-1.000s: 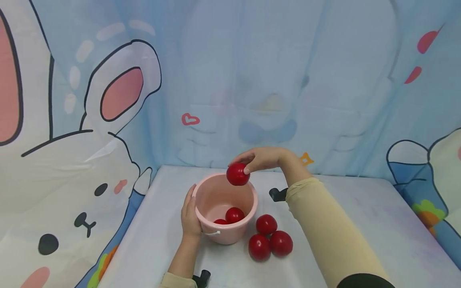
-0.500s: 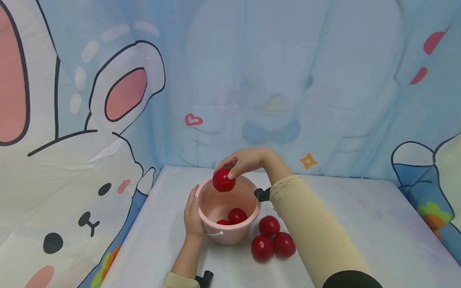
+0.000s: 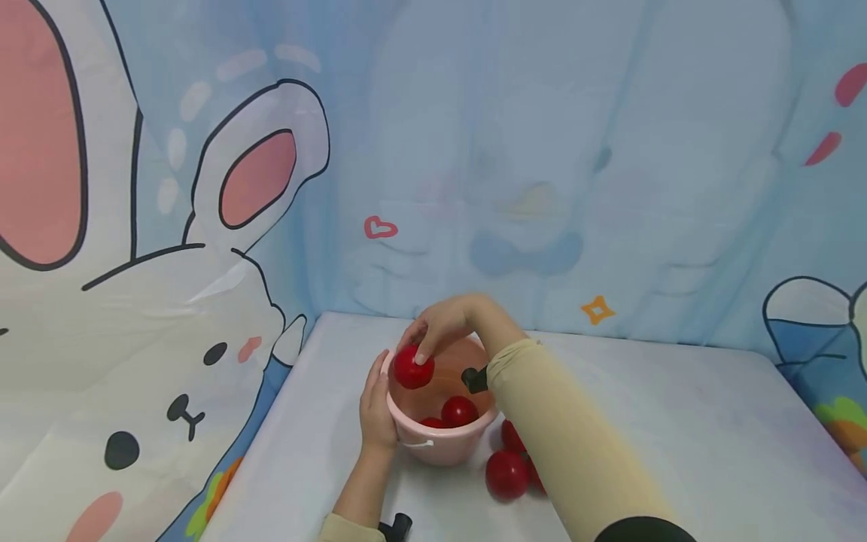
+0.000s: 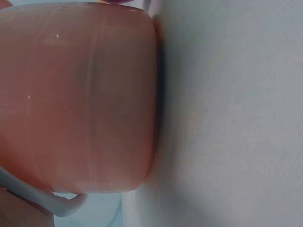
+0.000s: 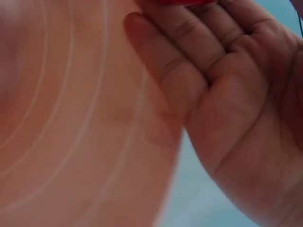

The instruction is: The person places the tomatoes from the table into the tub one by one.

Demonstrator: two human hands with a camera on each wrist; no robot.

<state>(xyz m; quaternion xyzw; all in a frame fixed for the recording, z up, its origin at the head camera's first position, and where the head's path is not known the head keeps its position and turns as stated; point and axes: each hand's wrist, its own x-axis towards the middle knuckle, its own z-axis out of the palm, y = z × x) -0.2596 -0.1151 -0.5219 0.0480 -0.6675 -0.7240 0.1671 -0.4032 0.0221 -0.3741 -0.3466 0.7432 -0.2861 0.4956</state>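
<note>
A pink bucket (image 3: 443, 449) stands upright on the table, two glossy red balls (image 3: 460, 412) visible inside. My left hand (image 3: 377, 414) lies along the outside of its left wall, fingers extended up to the rim. The bucket's wall (image 4: 80, 99) fills much of the left wrist view. Inside the mouth, by the left rim, my right hand (image 3: 436, 327) holds another red ball (image 3: 414, 369) between thumb and fingers. In the right wrist view the right hand (image 5: 236, 90) is beside the bucket's ridged inner wall (image 5: 94, 118); only a sliver of the ball shows.
Several red balls (image 3: 506, 476) sit on the white table (image 3: 677, 421) right of the bucket, partly covered by the right sleeve (image 3: 569, 436). A white handle (image 3: 418, 444) hangs on the bucket's front. Behind the table hangs a blue cartoon curtain (image 3: 433, 150).
My right hand has carried the red ball left and down, from above the bucket's back right into its mouth near the left rim. The left hand keeps its place on the bucket.
</note>
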